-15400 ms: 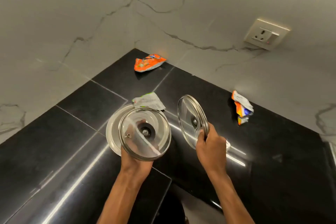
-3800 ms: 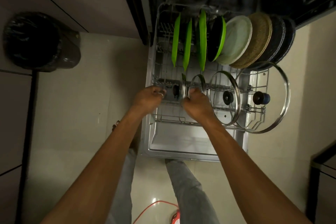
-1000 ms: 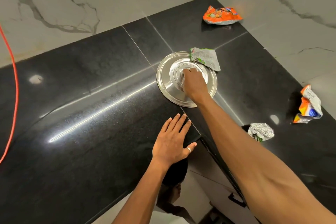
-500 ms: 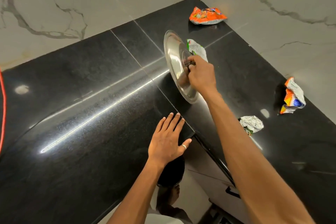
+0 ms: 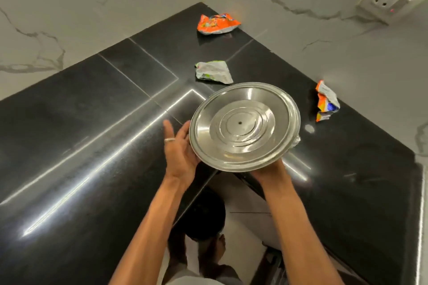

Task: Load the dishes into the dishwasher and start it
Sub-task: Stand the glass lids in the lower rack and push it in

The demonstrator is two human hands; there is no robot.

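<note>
Head view: the steel lid (image 5: 245,126) is held above the black counter (image 5: 92,122), underside to the camera. A green-white wrapper (image 5: 213,71) lies at its 11 o'clock, an orange wrapper (image 5: 217,23) at 12, an orange-white wrapper (image 5: 326,100) at 2. The lid hides most of a silver wrapper (image 5: 296,140) at 3. The left hand (image 5: 180,148), fingers straight, lays its palm on the rim at 9. The right hand (image 5: 271,172) sits behind the lid at 5, fingers hidden, so its grip cannot be told. Half a second earlier the lid stood on edge on the counter and the left hand lay flat there.
</note>
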